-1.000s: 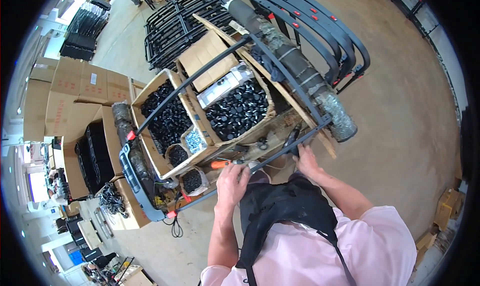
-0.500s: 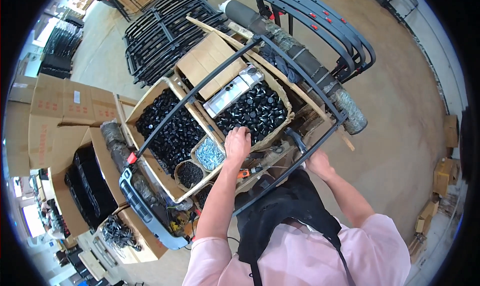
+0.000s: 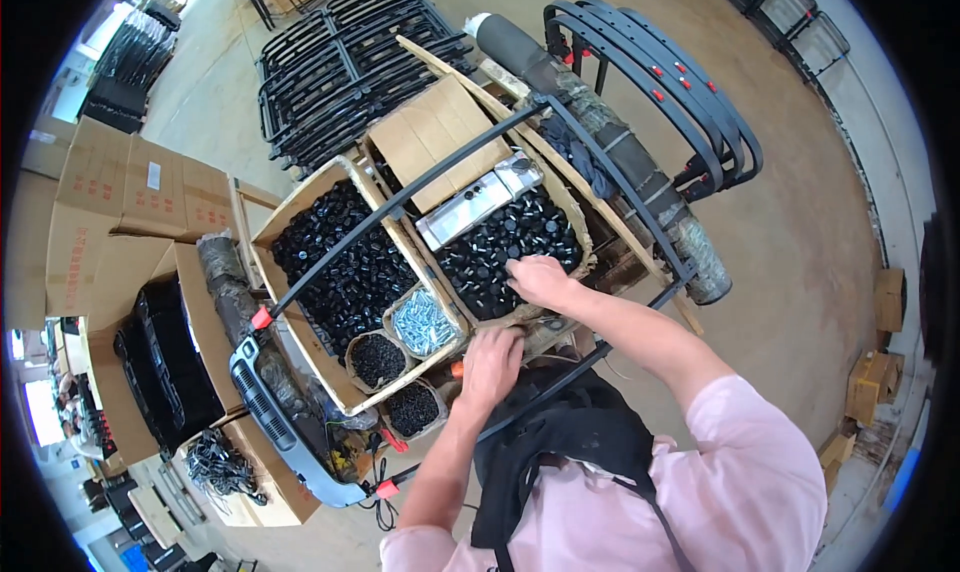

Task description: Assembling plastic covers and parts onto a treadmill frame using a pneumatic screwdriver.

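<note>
Caps [image 3: 485, 262] (perhaps touched) inside rim [image 3: 586, 242].

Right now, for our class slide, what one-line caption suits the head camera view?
Right hand at the black caps, left hand near the silvery fasteners, a dark metal bar crossing the view.

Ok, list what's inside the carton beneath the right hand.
Black round-capped parts and a silvery block show. Cardboard, the right hand and the upper parts cover whatever lies beneath.
</note>
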Available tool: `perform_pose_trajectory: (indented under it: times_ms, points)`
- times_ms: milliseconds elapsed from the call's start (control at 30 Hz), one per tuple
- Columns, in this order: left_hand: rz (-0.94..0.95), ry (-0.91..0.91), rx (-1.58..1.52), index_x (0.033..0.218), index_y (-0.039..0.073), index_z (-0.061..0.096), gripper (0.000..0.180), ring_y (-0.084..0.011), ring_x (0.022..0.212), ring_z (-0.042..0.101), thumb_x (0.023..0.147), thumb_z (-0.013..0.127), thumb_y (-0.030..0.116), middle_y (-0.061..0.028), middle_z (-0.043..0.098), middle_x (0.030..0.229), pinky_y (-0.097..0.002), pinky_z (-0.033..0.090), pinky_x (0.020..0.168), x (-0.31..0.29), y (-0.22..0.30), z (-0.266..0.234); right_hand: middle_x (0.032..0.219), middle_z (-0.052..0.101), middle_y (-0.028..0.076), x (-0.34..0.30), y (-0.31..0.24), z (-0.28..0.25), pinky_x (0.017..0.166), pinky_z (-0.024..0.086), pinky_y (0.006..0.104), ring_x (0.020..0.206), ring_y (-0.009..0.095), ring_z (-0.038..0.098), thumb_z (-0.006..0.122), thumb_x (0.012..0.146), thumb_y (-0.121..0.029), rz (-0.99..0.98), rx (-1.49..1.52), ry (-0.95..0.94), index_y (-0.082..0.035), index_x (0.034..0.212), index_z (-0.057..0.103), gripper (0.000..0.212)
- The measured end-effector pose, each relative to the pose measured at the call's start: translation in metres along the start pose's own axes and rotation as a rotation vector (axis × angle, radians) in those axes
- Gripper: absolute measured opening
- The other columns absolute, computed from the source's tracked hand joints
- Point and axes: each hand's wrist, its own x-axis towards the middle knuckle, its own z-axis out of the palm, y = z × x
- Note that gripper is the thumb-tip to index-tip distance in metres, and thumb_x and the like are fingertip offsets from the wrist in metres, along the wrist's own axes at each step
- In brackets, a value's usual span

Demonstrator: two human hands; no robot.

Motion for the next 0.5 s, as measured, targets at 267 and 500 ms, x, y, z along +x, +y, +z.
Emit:
perform_pose_trajectory:
  times_ms: [267,500]
  points:
    - [-0.403,0.088,0.046,0.104,0.005,0.075,0.010,-0.0355,0.091,0.067,0.095,0.072,0.008,-0.0141,0.073,0.100,-0.0445,0.054,0.084,-0.178,0.026,-0.028,0.097,0.080,0.019,0.027,0.004,0.029,0.081,0.063,0.0494,0.093,0.036,0.080,0.059,0.096,-0.018,-0.101,-0.156,-0.183,-0.005,0.109,0.075,0.024]
    - [-0.582,0.157,0.187,0.098,0.004,0.074,0.014,-0.0392,0.092,0.066,0.100,0.068,0.017,-0.0173,0.071,0.096,-0.0498,0.051,0.085,-0.197,0.009,-0.007,0.112,0.070,0.021,-0.075,0.023,-0.063,0.095,0.055,0.0503,0.107,0.042,0.069,0.075,0.092,-0.023,-0.057,0.410,-0.044,-0.003,0.116,0.071,0.032]
